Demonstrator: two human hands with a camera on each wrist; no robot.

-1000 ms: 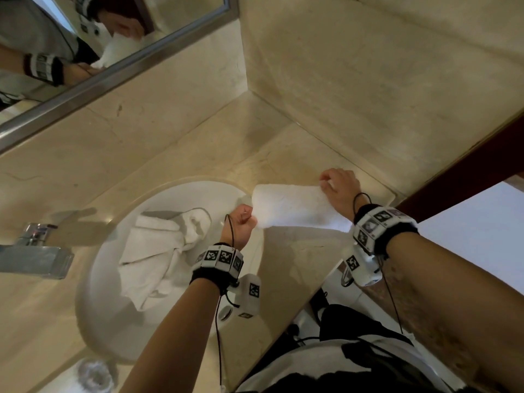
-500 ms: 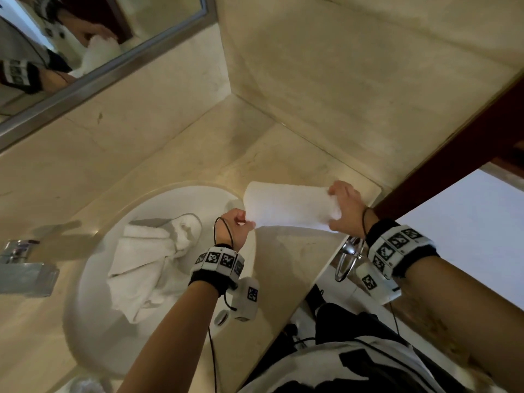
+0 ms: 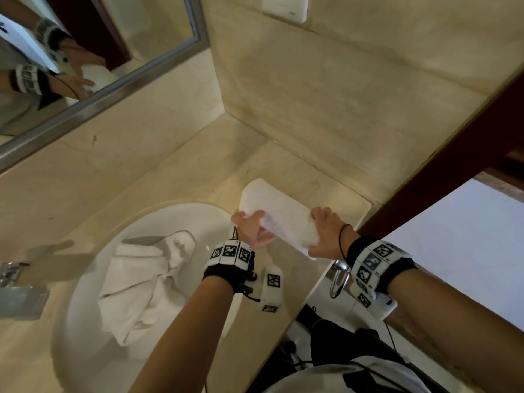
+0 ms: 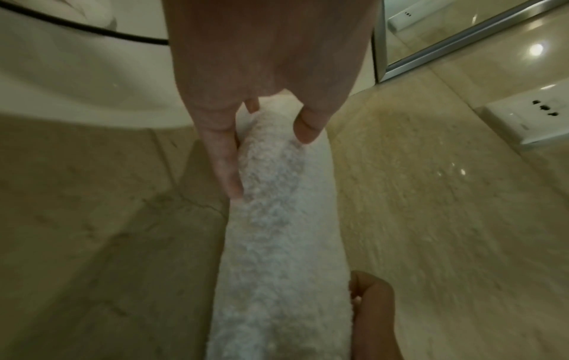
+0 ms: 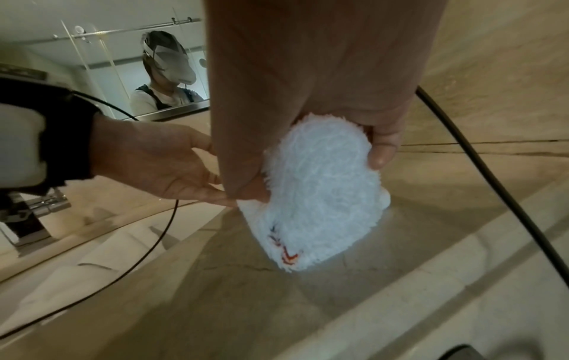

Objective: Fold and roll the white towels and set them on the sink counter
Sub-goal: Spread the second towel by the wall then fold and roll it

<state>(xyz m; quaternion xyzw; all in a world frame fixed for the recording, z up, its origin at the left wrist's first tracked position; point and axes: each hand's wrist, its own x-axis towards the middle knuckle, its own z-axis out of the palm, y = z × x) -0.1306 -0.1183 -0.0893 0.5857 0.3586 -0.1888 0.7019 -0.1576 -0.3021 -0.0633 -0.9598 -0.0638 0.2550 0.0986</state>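
Note:
A folded white towel (image 3: 279, 214) lies as a thick strip slanting across the beige sink counter (image 3: 198, 171), to the right of the basin. My left hand (image 3: 255, 225) pinches its near long edge between thumb and fingers; the left wrist view shows the thumb and fingers either side of the towel (image 4: 283, 243). My right hand (image 3: 320, 231) grips the towel's near right end, fingers curled round the bundled cloth (image 5: 320, 194). A second white towel (image 3: 147, 282) lies crumpled in the white basin (image 3: 85, 321).
A chrome faucet (image 3: 17, 290) stands at the basin's left. The mirror (image 3: 85, 52) runs along the back wall, and a tiled side wall with a white outlet plate (image 3: 285, 7) closes the corner. The counter's front edge (image 3: 326, 279) is beside my right wrist, with a metal ring (image 3: 338, 282) below it.
The towel has swung from lying crosswise to slanting, its far end now pointing towards the wall corner. Both hands have come closer together at its near end.

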